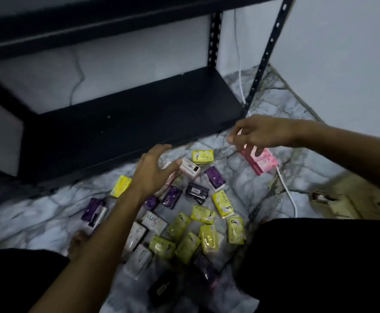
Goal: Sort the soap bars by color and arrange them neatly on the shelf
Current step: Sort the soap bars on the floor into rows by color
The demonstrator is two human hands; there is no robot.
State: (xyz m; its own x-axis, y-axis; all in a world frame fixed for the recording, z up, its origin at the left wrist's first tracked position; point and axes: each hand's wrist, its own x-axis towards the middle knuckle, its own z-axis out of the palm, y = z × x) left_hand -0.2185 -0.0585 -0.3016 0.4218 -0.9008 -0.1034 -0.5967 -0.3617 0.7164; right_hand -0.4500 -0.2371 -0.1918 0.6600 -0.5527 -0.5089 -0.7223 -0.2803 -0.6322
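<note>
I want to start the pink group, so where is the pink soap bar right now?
In the head view the pink wrapped soap bar hangs from the right hand, right of the scattered pile, above the marble-patterned floor near the white cable.

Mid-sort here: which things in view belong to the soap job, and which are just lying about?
Job:
- pink soap bar in right hand grip
- left hand over white bar
- yellow bars, purple bars
- black shelf

Lying about:
- white cable
- cardboard piece

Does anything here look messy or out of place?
Yes. The soap bars lie jumbled on the marble-pattern floor, yellow, purple and white mixed at all angles, while the black shelf holds none. A white cable trails past them.
</note>
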